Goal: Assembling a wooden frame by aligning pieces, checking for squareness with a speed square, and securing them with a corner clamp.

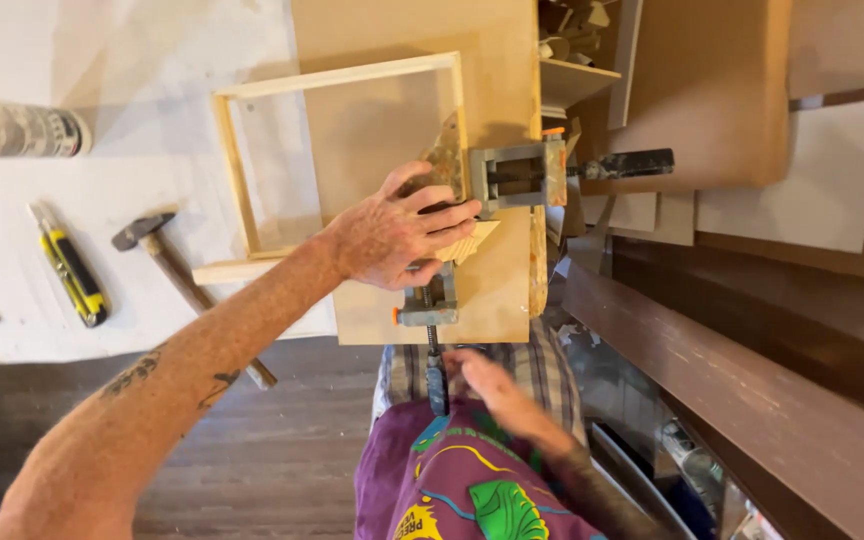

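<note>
left grip [397, 235] pressed flat on frame [337, 165] corner at clamp [512, 175]; right grip [482, 385] closed on clamp handle [437, 385]; box [577, 80] holds wood scraps [572, 25].

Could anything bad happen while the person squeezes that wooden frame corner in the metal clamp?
Maybe. The left hand presses on the frame corner right beside the corner clamp, so fingers could get pinched as the right hand turns the clamp handle. The wooden frame sticks out past the board, so it might twist out of square if tightened too hard.
</note>
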